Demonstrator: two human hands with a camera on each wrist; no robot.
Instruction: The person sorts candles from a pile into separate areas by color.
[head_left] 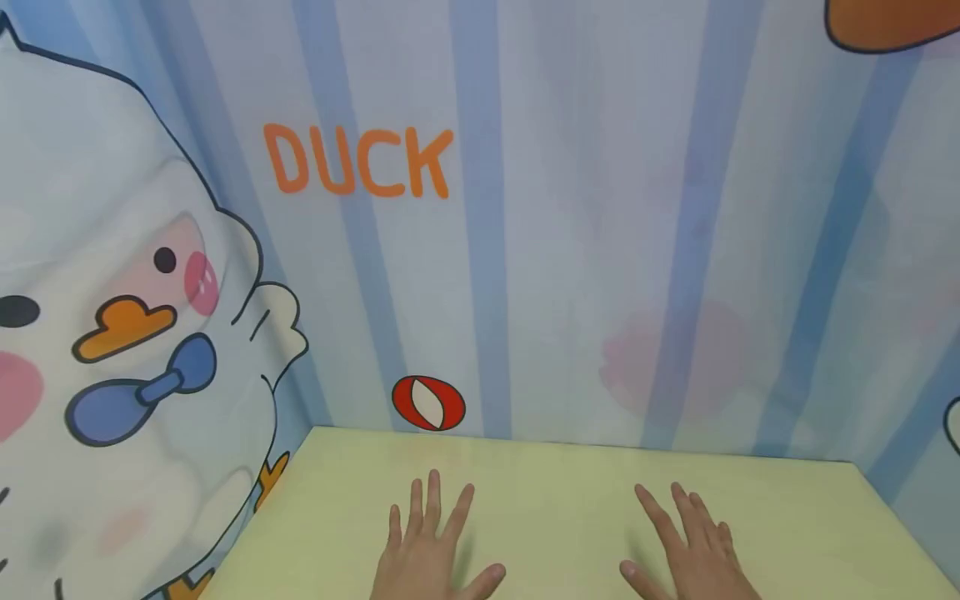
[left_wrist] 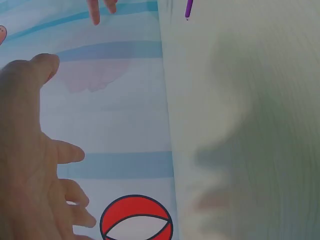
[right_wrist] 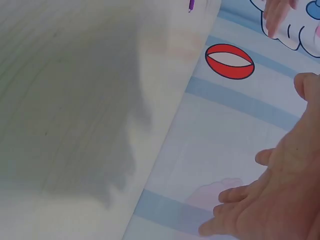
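My left hand is held over the pale yellow table, fingers spread and straight, thumb out to the side. To its right, my right hand is held the same way, palm toward the table. Neither hand holds anything, and bare table lies between them. Shadows of the hands fall on the tabletop in both wrist views. At the top of the left wrist view, the end of a thin purple stick-like thing shows on the table; its remainder is cut off by the frame.
Behind the table hangs a striped blue and white curtain with printed orange DUCK lettering and a red and white ball print. A large printed duck covers the left side. The table's back edge meets the curtain.
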